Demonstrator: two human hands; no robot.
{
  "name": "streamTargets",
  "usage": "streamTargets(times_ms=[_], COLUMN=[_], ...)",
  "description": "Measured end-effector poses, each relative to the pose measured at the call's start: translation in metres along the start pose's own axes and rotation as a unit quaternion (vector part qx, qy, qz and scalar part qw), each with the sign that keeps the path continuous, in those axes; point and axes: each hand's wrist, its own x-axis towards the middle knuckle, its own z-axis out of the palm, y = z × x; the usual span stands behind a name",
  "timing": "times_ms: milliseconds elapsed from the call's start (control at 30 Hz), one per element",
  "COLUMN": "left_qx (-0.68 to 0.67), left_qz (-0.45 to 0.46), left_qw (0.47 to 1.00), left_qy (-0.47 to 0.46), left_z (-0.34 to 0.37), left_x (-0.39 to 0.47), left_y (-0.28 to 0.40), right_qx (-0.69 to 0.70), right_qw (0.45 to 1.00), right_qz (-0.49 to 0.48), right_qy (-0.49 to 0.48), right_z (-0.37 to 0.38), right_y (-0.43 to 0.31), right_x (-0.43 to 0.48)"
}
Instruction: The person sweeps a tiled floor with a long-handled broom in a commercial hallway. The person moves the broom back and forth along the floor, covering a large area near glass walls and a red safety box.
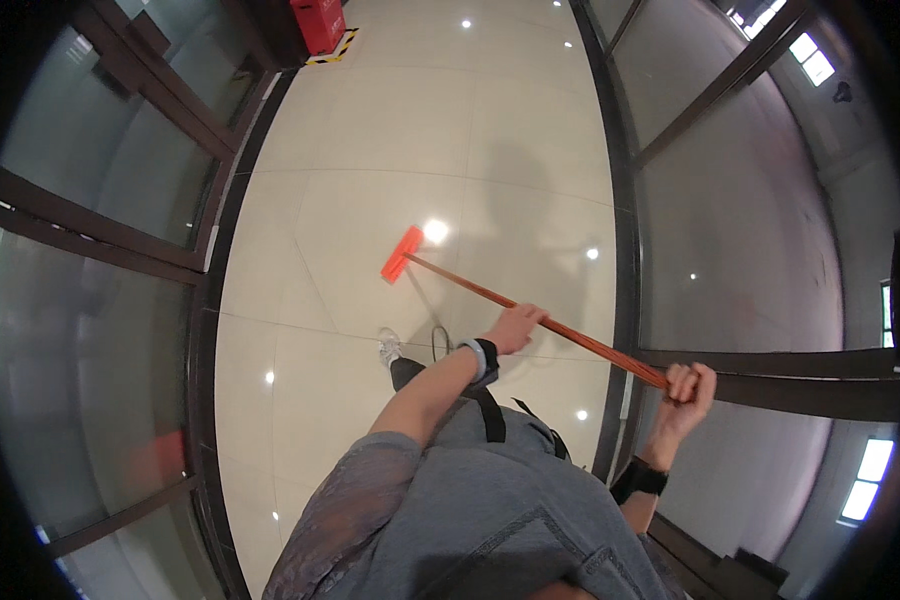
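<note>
A long reddish-brown pole (585,341) runs from the right down to an orange-red brush head (402,255) on the glossy tiled floor (390,135). My left hand (515,328) grips the pole around its middle, with a grey band and a black strap at the wrist. Near the pole's upper end, my right hand (688,390) is closed around it, a black strap on that wrist. The brush head lies ahead and to the left of my body. Its underside is hidden.
Framed glass doors (105,300) line the left side, glass panels (720,247) the right, both above dark floor borders. A red box (319,26) stands at the upper left by black-and-yellow tape (337,51). My shoe (390,346) is below the brush head.
</note>
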Motion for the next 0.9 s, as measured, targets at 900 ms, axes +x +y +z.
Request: streamTargets(times_ms=[900], left_qx=[-0.064], left_qz=[0.249], left_qw=[0.952], left_qy=[-0.167], left_z=[0.053], left_x=[0.024], left_y=[0.141], right_qx=[-0.181], right_qw=[0.963], right_qz=[-0.085], right_qy=[0.183], right_z=[-0.069], right_y=[-0.137], right_x=[-0.073])
